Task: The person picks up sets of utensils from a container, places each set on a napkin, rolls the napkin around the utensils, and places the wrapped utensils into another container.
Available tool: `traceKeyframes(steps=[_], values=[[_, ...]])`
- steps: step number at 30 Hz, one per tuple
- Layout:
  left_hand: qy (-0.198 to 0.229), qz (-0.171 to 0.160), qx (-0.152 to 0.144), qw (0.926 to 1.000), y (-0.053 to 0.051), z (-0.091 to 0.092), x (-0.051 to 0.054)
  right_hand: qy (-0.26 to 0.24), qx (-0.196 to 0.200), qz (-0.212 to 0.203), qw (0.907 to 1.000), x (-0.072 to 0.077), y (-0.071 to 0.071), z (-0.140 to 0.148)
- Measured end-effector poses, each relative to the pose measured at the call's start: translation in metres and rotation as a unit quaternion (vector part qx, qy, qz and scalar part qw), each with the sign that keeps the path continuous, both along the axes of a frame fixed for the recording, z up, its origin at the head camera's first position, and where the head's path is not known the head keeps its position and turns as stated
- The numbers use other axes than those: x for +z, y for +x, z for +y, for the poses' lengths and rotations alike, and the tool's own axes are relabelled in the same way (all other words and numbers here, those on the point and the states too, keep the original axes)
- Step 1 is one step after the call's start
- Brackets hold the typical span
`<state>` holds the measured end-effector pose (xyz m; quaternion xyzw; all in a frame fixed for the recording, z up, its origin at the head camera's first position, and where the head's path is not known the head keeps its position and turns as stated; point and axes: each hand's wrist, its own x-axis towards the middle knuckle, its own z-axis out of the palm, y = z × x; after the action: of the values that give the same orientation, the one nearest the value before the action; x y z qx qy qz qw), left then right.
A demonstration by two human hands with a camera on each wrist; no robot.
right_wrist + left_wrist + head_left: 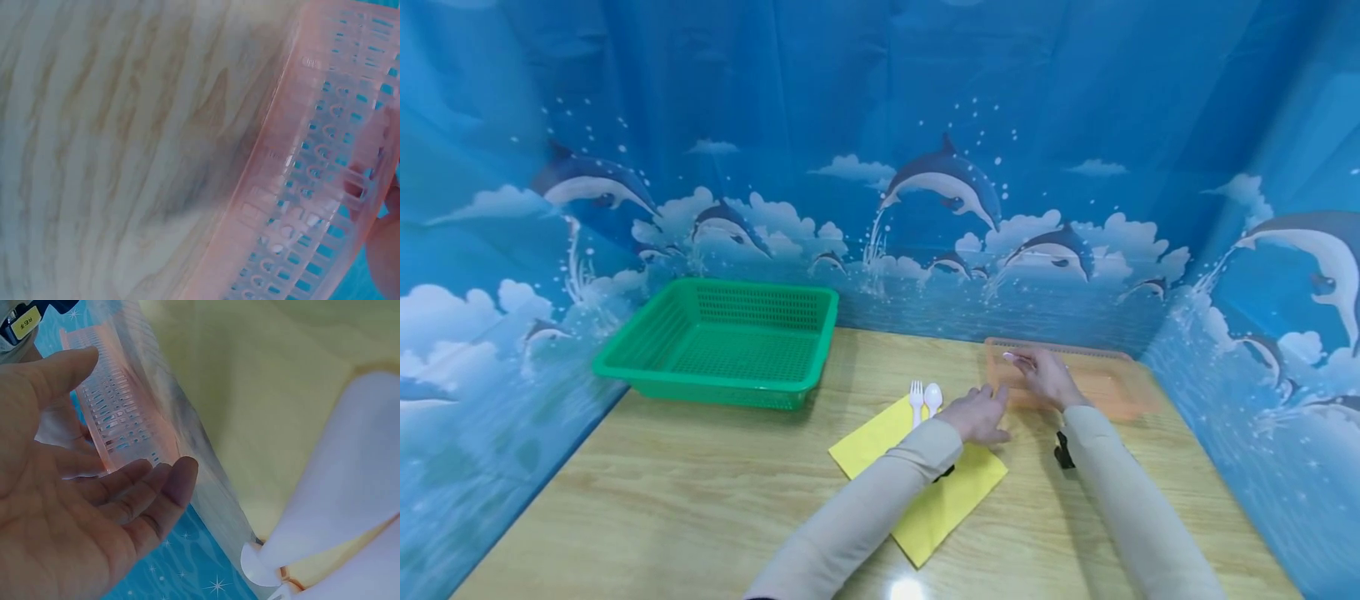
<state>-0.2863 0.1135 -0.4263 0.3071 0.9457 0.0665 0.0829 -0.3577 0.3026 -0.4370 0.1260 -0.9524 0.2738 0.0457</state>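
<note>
Over the left part of a translucent orange basket [1101,379], the right hand [1048,377] pinches a small white utensil [1011,357]; its kind is unclear. At the right edge of the right wrist view, part of that hand [384,250] shows behind the basket's slotted wall [294,187]. The left hand [977,415] is above a yellow cloth [951,504], fingers spread and holding nothing; its palm [75,512] shows in the left wrist view. A white fork [917,400] and white spoon [933,398] lie side by side on the cloth, their lower ends hidden by the left arm.
A green slotted basket [711,387] stands at the back left of the wooden table [715,500]. Blue dolphin-print sheeting [880,100] hangs behind the table and along both sides. The orange basket stands at the back right, close to the sheeting.
</note>
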Motion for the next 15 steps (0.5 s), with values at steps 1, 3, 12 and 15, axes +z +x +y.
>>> traceKeyframes(steps=[1,3,12,15], values=[[0.003,-0.004,-0.001,1.0,0.0,-0.001,0.0,0.003,0.001,0.027,0.9996,0.0,0.0,-0.001],[0.012,-0.018,0.0,0.9998,0.0,-0.003,0.0,0.002,0.002,0.075,0.9972,0.002,0.0,-0.002],[0.043,-0.045,-0.006,0.9981,-0.001,-0.021,0.003,-0.003,0.016,0.183,0.9829,0.014,0.002,-0.011],[0.056,-0.052,0.0,0.9971,-0.004,-0.027,0.005,-0.007,0.026,0.209,0.9775,0.019,0.002,-0.016]])
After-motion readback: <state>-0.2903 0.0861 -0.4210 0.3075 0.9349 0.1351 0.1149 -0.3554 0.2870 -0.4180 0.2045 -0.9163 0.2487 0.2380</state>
